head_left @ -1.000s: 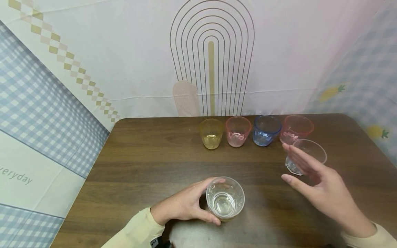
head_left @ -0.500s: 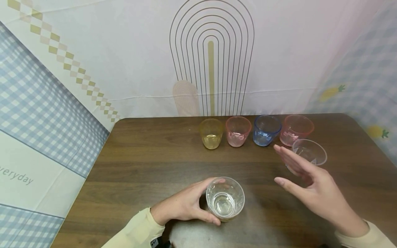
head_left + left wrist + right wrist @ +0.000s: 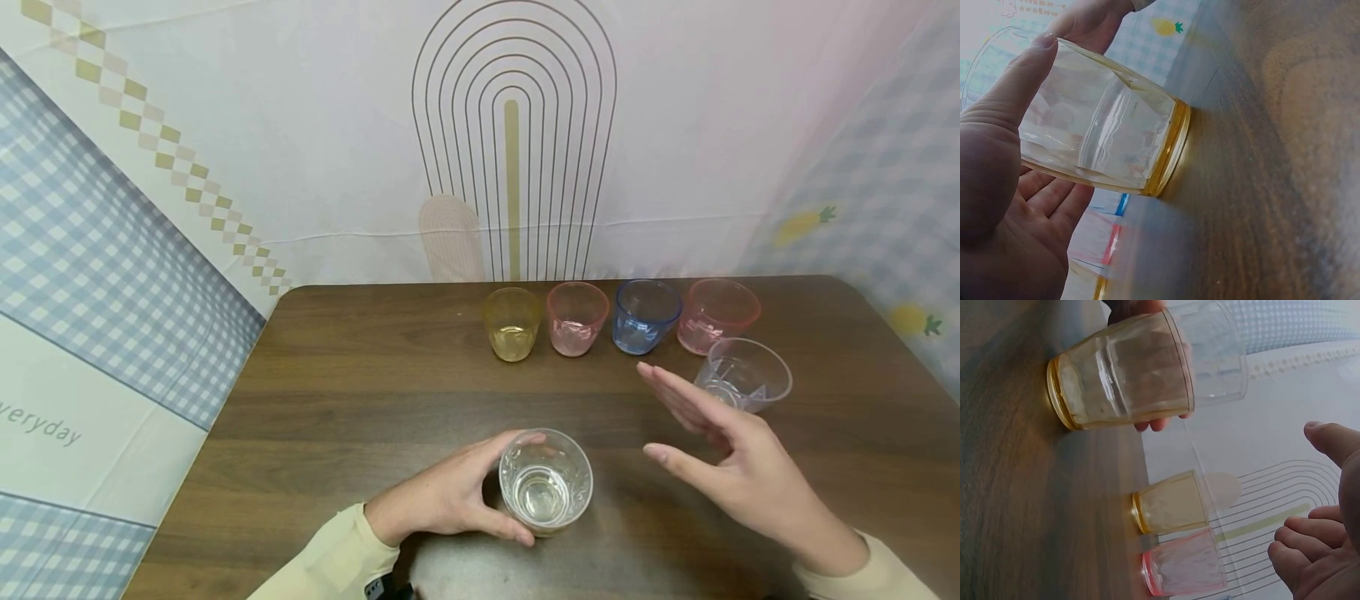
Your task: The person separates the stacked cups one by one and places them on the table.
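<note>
My left hand (image 3: 457, 492) curls its fingers and thumb around two nested tumblers at the front middle of the table. The outer one is a yellow-tinted tumbler (image 3: 1125, 375), upright on the wood; a clear tumbler (image 3: 1225, 356) sits inside it, its upper part rising above the yellow rim. To the right, my right hand (image 3: 738, 467) hovers with fingers straight and thumb spread, holding nothing. Behind its knuckles stands another clear glass (image 3: 753, 375), partly covered by the hand in the head view.
Along the back edge of the brown table (image 3: 337, 375) stand a yellow tumbler (image 3: 512, 333), a pink tumbler (image 3: 576, 329), a blue tumbler (image 3: 645, 329) and a wider-looking pink tumbler (image 3: 716, 312). A patterned cloth (image 3: 337, 150) hangs behind.
My right hand has moved left, from beside the single clear glass toward the nested tumblers, uncovering more of that glass. The left hand and its tumblers have stayed in place.
</note>
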Available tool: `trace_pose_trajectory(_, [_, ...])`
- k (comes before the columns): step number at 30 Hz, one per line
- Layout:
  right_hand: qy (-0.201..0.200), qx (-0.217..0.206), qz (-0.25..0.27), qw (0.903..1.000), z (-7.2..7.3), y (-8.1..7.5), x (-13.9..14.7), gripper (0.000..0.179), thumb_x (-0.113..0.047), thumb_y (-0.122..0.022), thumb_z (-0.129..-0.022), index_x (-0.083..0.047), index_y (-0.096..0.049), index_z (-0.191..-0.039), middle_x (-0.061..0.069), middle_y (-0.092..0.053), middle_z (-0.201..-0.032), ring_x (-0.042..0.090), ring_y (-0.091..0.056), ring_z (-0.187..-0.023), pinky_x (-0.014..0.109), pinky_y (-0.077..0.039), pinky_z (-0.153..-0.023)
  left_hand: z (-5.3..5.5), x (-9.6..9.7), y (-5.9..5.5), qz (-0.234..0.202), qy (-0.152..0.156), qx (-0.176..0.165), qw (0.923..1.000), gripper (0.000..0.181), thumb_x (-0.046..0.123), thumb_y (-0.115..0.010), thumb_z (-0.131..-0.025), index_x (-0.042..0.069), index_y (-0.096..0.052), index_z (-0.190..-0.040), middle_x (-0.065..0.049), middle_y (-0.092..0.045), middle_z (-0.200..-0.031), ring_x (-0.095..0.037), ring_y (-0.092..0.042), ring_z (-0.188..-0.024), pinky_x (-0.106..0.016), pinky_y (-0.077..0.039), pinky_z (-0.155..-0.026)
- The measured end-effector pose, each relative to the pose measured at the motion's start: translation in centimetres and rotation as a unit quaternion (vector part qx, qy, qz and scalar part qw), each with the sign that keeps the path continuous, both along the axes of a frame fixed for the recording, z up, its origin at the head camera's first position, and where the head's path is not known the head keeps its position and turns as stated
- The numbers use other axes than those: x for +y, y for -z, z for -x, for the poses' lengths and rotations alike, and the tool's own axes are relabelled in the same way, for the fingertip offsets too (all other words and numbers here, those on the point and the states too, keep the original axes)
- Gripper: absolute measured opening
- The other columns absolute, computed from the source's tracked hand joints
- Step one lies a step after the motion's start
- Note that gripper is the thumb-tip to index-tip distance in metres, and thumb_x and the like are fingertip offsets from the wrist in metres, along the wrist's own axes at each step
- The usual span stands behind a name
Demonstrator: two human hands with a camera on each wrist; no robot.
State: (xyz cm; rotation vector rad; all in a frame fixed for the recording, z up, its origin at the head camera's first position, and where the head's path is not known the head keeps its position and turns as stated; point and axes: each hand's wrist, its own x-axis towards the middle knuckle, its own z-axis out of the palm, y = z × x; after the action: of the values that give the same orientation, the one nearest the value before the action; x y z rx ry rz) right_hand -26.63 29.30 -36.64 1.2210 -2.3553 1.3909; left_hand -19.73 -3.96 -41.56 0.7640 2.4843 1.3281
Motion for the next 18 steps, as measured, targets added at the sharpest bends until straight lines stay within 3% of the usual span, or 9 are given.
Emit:
trace_pose_trajectory(5, [-0.007, -0.005, -0.015, 0.9998, -0.2, 0.2, -0.5, 0.093, 0.015, -0.087, -0.077, -0.005, -0.05, -0.16, 0.008, -0.057, -0.162, 0.002, -0.054, -0.147, 0.011, -0.045, -0.114, 0.0, 0.0, 0.1, -0.003, 0.002, 0.005, 1.0, 0.101, 0.031, -0.099, -0.078, 0.015, -0.044, -0.161, 0.0, -0.062, -0.155, -0.013, -0.055, -0.145, -0.035, -0.043, -0.126])
trace_pose_trajectory(12, [-0.044, -0.022, -0.011, 0.9987, -0.6, 0.4, -1.1, 0.09, 0.015, -0.086, -0.078, 0.0, -0.049, -0.159, 0.014, -0.055, -0.163, 0.005, -0.052, -0.15, 0.013, -0.044, -0.117, 0.0, 0.0, 0.1, -0.008, 0.002, 0.002, 1.0, 0.101, 0.031, -0.099, -0.078, 0.015, -0.044, -0.161, 0.001, -0.062, -0.155, -0.013, -0.055, -0.145, -0.035, -0.043, -0.127])
trace_pose_trajectory(18, [-0.055, -0.032, -0.022, 0.9977, -0.8, 0.7, -1.5, 0.088, 0.012, -0.087, -0.08, 0.0, -0.05, -0.159, 0.011, -0.056, -0.162, 0.005, -0.053, -0.149, 0.014, -0.045, -0.117, 0.1, 0.0, 0.2, -0.01, 0.004, 0.004, 0.9999, 0.101, 0.03, -0.099, -0.079, 0.015, -0.043, -0.161, 0.001, -0.062, -0.155, -0.012, -0.055, -0.145, -0.035, -0.043, -0.127])
